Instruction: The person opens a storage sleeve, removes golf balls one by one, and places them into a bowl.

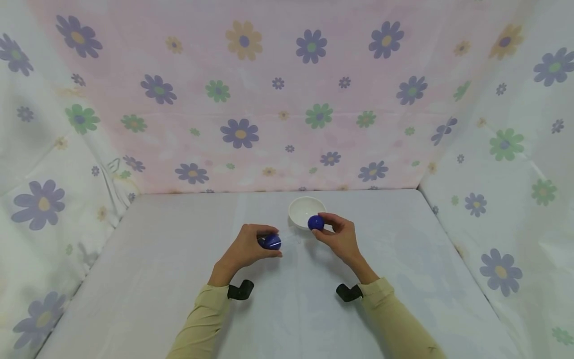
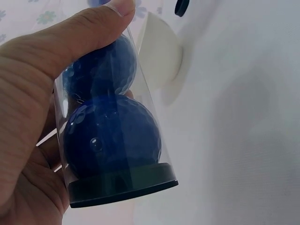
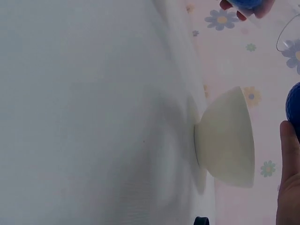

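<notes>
White-covered table (image 1: 179, 299) inside a flower-print cloth booth. Left hand (image 1: 245, 248) grips a clear tube (image 2: 110, 126) with two blue balls inside, long axis pointing toward the right hand (image 1: 339, 237). Right hand pinches a loose blue ball (image 1: 316, 223), just beside the white bowl (image 1: 306, 210), hands near but apart.

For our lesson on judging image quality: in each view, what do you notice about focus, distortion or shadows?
Head view: sharp, evenly lit, wide-angle bending at the edges, soft shadows under the hands. Left wrist view: the clear plastic tube of dark blue golf balls fills the frame, slightly soft. Right wrist view: rotated sideways, the white ceramic bowl soft, its shadow faint.
</notes>
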`<state>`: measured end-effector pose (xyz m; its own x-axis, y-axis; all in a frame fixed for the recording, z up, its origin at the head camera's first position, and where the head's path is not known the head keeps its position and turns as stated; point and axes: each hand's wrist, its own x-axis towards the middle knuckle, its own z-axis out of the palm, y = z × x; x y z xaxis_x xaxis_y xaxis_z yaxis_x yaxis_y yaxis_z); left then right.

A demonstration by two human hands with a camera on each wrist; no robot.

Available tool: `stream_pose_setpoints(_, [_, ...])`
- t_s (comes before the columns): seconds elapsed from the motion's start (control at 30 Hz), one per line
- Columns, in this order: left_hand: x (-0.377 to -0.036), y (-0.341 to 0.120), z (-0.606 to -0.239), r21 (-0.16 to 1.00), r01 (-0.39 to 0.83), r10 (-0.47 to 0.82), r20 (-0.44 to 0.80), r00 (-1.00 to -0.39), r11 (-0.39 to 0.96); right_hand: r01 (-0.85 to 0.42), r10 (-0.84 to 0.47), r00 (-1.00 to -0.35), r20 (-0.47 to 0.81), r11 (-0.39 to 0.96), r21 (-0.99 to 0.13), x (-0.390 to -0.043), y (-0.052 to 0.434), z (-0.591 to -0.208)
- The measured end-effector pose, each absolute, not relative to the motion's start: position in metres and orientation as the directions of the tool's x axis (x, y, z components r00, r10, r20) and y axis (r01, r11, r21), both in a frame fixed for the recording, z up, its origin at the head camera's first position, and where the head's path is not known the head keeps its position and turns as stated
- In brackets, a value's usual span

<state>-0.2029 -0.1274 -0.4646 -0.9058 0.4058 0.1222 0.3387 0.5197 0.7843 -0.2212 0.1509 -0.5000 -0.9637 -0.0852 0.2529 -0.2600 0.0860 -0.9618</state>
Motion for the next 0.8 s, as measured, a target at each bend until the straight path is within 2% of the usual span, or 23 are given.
stream_pose_setpoints(0.33, [-0.202,-0.127,-0.465,0.778,0.344,0.401,0.130,-0.907,0.525,-0.256,-0.083,-0.966,0.244,0.205,-0.945,-0.244,0.149,-0.482])
stream_pose_setpoints(0.63, [-0.201,-0.126,-0.467,0.777,0.314,0.384,0.102,-0.918,0.546,-0.265,-0.093,-0.964,0.251,0.191,-0.945,-0.265,0.147,-0.500])
stream_pose_setpoints(0.8, [-0.202,-0.125,-0.468,0.773,0.313,0.386,0.096,-0.917,0.551,-0.244,-0.087,-0.970,0.229,0.255,-0.936,-0.267,0.143,-0.498])
